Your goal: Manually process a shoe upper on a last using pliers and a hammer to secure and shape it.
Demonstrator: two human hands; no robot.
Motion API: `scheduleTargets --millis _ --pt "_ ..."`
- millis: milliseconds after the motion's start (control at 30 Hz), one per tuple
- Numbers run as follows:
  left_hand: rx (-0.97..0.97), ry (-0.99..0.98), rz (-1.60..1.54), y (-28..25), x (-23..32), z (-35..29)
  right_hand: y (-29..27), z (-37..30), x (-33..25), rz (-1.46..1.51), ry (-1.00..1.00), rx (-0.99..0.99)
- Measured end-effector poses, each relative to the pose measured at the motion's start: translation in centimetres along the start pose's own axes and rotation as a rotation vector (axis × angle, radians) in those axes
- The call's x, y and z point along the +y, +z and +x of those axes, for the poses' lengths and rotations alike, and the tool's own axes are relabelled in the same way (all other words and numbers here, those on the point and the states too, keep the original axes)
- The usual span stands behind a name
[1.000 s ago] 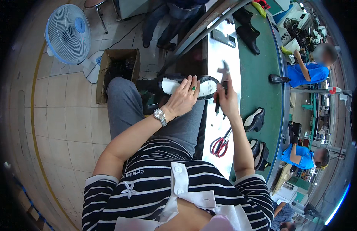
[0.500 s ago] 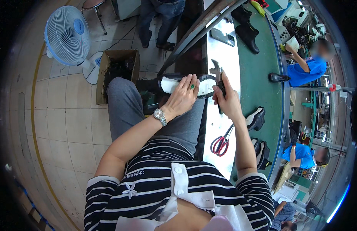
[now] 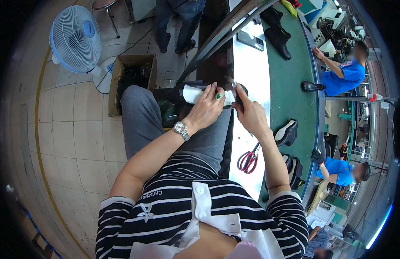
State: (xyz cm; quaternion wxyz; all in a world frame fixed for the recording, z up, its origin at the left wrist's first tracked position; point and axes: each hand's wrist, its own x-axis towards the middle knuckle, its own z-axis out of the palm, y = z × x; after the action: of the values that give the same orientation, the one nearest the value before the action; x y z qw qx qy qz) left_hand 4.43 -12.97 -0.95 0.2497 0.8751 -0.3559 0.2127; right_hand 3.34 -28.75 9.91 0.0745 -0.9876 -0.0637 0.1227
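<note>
The left hand (image 3: 205,107) lies across the middle of a black shoe (image 3: 192,94), with its fingers over the white surface that faces up. How firmly it grips there, I cannot tell. The shoe sits crosswise in front of the knees, its right end reaching the white bench (image 3: 257,73). The right hand (image 3: 251,113) is closed around a hammer (image 3: 230,83); the hammer's head is blurred and lies over the right part of the shoe.

A watch (image 3: 179,127) is on the left wrist and a green ring (image 3: 218,96) on a left finger. On the bench, red-handled scissors (image 3: 248,162) lie nearer the body, and a phone (image 3: 250,41) lies toward the far end. More dark shoes (image 3: 286,133) rest on the green table (image 3: 290,95) alongside, where 2 people in blue shirts (image 3: 346,78) are at the far edge. At the left, a fan (image 3: 77,39) stands near a cardboard box (image 3: 153,73).
</note>
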Motion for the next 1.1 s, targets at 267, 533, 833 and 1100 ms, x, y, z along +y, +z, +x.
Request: scheduleTargets --millis 267,533,833,1100 --pt "-0.16 -0.244 -0.046 -3.2 -0.7 2.0 2.5 -0.3 0.4 0.013 0.039 0.035" --pt "-0.181 -0.045 0.171 -2.9 -1.5 -1.0 2.3 -0.6 -3.4 -0.033 0.078 -0.003" --pt "-0.008 0.041 0.163 -2.4 -2.1 -1.7 3.0 0.0 -4.4 -0.001 0.072 0.034" --pt "-0.007 -0.038 0.057 -2.2 -2.2 -2.0 3.7 -0.1 -4.6 -0.008 0.027 0.074"
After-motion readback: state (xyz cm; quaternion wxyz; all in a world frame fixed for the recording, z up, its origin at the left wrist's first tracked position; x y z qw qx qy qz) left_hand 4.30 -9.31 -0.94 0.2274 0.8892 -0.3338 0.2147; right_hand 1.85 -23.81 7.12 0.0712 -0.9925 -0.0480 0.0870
